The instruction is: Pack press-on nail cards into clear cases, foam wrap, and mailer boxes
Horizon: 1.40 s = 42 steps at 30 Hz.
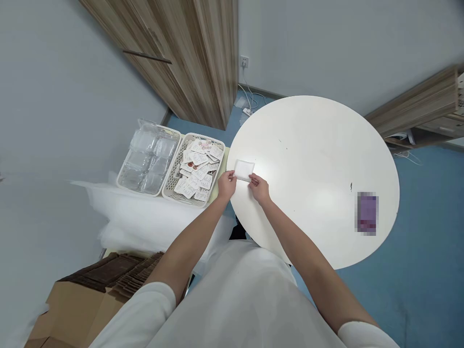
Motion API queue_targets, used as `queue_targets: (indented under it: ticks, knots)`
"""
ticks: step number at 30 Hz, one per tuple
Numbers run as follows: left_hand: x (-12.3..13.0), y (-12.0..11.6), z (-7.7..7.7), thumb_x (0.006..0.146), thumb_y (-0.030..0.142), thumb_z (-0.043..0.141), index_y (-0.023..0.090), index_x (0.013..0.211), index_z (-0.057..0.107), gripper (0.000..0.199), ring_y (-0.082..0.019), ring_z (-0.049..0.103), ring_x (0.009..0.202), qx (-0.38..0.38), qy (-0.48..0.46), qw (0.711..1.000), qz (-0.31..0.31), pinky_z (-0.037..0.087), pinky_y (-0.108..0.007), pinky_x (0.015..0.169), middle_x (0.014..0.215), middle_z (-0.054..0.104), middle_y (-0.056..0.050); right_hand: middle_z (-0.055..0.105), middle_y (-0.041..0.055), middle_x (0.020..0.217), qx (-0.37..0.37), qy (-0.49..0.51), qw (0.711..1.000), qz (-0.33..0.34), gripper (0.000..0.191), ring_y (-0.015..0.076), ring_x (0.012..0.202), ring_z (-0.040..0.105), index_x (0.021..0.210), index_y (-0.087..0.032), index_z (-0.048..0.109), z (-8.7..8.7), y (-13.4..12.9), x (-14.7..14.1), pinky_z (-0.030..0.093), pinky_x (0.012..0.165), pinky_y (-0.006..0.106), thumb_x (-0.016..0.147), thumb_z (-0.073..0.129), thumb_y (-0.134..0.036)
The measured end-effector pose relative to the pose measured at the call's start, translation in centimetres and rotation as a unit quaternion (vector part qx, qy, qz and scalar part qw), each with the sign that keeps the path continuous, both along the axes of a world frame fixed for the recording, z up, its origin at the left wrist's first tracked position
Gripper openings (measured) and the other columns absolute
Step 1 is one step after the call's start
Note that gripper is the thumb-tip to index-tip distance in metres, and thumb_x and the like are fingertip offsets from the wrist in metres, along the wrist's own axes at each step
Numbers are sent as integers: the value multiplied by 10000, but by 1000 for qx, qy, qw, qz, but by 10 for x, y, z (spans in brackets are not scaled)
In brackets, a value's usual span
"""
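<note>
A small white square packet (244,169) is held just over the near left edge of the round white table (311,145). My left hand (226,185) pinches its lower left corner. My right hand (259,188) grips the lower right corner, fingers curled. Left of my left hand stands a white basket (168,192) full of loose printed cards (197,166). What the packet holds inside cannot be made out.
Another basket (121,182) with clear plastic bags (150,157) stands farther left. White wrapping sheet (145,212) and cardboard boxes (83,299) lie below. A blurred purple item (367,212) rests on the table's right. A wooden cabinet (192,58) stands behind.
</note>
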State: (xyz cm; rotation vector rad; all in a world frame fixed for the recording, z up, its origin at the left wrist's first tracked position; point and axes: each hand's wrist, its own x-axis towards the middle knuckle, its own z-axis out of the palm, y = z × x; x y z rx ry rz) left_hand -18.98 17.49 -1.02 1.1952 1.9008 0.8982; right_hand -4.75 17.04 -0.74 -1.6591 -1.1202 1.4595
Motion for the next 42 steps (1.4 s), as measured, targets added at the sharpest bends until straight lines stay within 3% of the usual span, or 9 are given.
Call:
queue_targets:
  ticks: [9, 16, 21, 26, 30, 33, 38, 42]
  knots:
    - [3, -4, -1, 726, 148, 558, 137, 1008, 580, 283, -157, 578, 841, -2, -59, 998, 7, 501, -308, 771, 998, 588, -107, 388, 14, 1349, 28, -34, 997, 65, 507, 178, 1187, 430, 1172, -239, 507, -10, -4, 6, 335, 1019, 353, 677, 497, -126]
    - [12, -20, -9, 713, 208, 605, 213, 1216, 380, 551, -178, 522, 1031, 17, -87, 996, 26, 433, -335, 900, 1238, 397, -113, 167, 11, 1443, 27, -1, 993, 114, 620, 201, 1316, 197, 1259, -287, 398, 0, -9, 15, 256, 1055, 388, 674, 595, -233]
    - [20, -41, -10, 728, 225, 596, 242, 1257, 310, 601, -203, 464, 1138, 18, -84, 995, 40, 374, -354, 962, 1313, 329, -106, 142, 5, 1450, 7, 31, 993, 115, 609, 201, 1309, 219, 1266, -311, 374, 7, -29, 32, 252, 1051, 394, 699, 594, -280]
    - [20, -67, 9, 726, 243, 595, 180, 1185, 400, 502, -186, 532, 1054, -5, -118, 987, 112, 447, -313, 870, 1262, 414, -129, 260, 34, 1414, -7, 60, 991, 119, 627, 210, 1251, 343, 1267, -308, 359, 17, -61, 67, 323, 1002, 406, 689, 602, -276]
    - [19, -102, 36, 724, 256, 584, 144, 1072, 504, 375, -149, 599, 870, -28, -126, 984, 123, 475, -303, 791, 1089, 561, -109, 345, 86, 1362, -14, 67, 989, 134, 610, 206, 1059, 538, 1259, -287, 370, 31, -83, 101, 424, 893, 397, 691, 591, -304]
    - [25, -139, 55, 685, 305, 618, 143, 1018, 557, 375, -162, 602, 828, -84, -110, 987, 82, 484, -285, 727, 1013, 607, -101, 449, 97, 1266, -15, 59, 987, 148, 577, 177, 891, 603, 1231, -265, 401, 36, -95, 114, 439, 855, 406, 686, 583, -321]
    - [29, -212, 72, 627, 433, 646, 195, 1085, 556, 524, -205, 601, 900, -184, -109, 977, -19, 477, -267, 684, 1082, 601, -101, 552, 82, 1082, -32, 78, 971, 225, 447, 139, 766, 603, 1105, -204, 506, 31, -113, 96, 464, 791, 361, 682, 569, -332]
    - [9, -262, 80, 614, 446, 650, 205, 1106, 546, 557, -199, 616, 861, -184, -70, 980, 17, 474, -252, 651, 1071, 607, -93, 591, 67, 967, -41, 77, 941, 328, 364, 133, 714, 592, 999, -181, 564, 27, -126, 70, 478, 716, 331, 672, 572, -340]
